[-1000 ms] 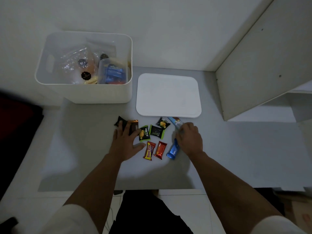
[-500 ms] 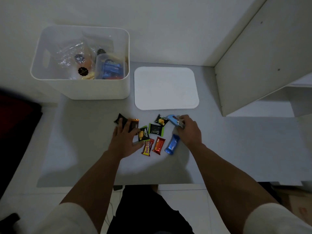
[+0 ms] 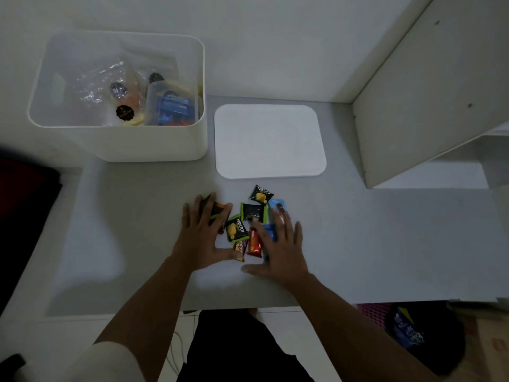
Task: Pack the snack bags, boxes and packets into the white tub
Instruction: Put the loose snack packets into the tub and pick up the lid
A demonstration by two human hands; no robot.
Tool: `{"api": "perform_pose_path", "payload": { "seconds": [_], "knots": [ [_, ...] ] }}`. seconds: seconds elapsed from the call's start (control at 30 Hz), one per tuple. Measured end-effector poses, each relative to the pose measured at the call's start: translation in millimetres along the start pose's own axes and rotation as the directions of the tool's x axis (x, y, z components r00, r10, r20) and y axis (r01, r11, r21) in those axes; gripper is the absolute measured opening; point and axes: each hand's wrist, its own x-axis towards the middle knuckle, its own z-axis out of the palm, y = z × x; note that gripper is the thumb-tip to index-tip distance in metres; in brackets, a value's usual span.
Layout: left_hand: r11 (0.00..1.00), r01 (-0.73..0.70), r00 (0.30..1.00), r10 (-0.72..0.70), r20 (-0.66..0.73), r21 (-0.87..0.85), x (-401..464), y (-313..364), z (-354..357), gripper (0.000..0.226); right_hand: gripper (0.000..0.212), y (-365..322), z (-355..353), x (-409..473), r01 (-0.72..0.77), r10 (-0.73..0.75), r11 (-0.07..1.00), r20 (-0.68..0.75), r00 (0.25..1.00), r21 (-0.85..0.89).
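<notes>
Several small snack packets lie bunched on the grey table (image 3: 385, 244). Among them are two black-and-yellow Nextar packets (image 3: 261, 194) (image 3: 236, 230), a black-and-green packet (image 3: 253, 212), a red packet (image 3: 254, 244) and blue packets (image 3: 276, 204). My left hand (image 3: 201, 238) lies flat with spread fingers on the dark packets (image 3: 217, 209) at the left of the bunch. My right hand (image 3: 278, 252) lies flat on the blue packets at the right side. The white tub (image 3: 154, 144) stands at the back left, holding clear bags and a box with blue packets.
A flat white lid (image 3: 270, 140) lies right of the tub, just behind the packets. A white shelf panel (image 3: 429, 100) rises at the right. Below the table edge a dark bag (image 3: 424, 337) sits on the floor.
My right hand has opened flat and slid left, pushing the blue packets against the others. My left hand has pressed inward, so the packets sit closer together.
</notes>
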Motion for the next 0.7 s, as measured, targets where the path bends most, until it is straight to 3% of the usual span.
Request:
{"api": "perform_pose_path", "payload": {
  "seconds": [0.13,0.27,0.43,0.6,0.7],
  "knots": [
    [0.990,-0.135,0.971,0.142,-0.191,0.050,3.5,-0.1,18.8,0.074,0.067,3.2,18.4,16.7,0.122,-0.126,0.992,-0.186,0.974,-0.034],
    [0.983,-0.166,0.955,0.179,-0.238,0.075,4.4,0.1,25.1,0.052,0.034,10.8,20.3,23.1,0.099,-0.099,0.995,-0.287,0.953,-0.015],
    [0.986,-0.163,0.969,0.153,-0.196,-0.038,3.1,0.5,18.5,0.057,0.024,10.9,18.0,32.3,0.068,-0.077,0.997,-0.299,0.951,-0.041],
    [0.987,-0.142,0.982,0.131,-0.139,-0.075,-3.5,18.8,18.4,0.098,0.020,10.0,13.2,34.9,0.046,-0.033,0.998,-0.300,0.953,0.036],
    [0.990,-0.138,0.982,0.139,-0.129,0.015,-6.8,32.4,25.9,0.081,0.020,12.7,9.8,42.9,0.052,-0.032,0.997,-0.300,0.953,0.061]
  ]
}}
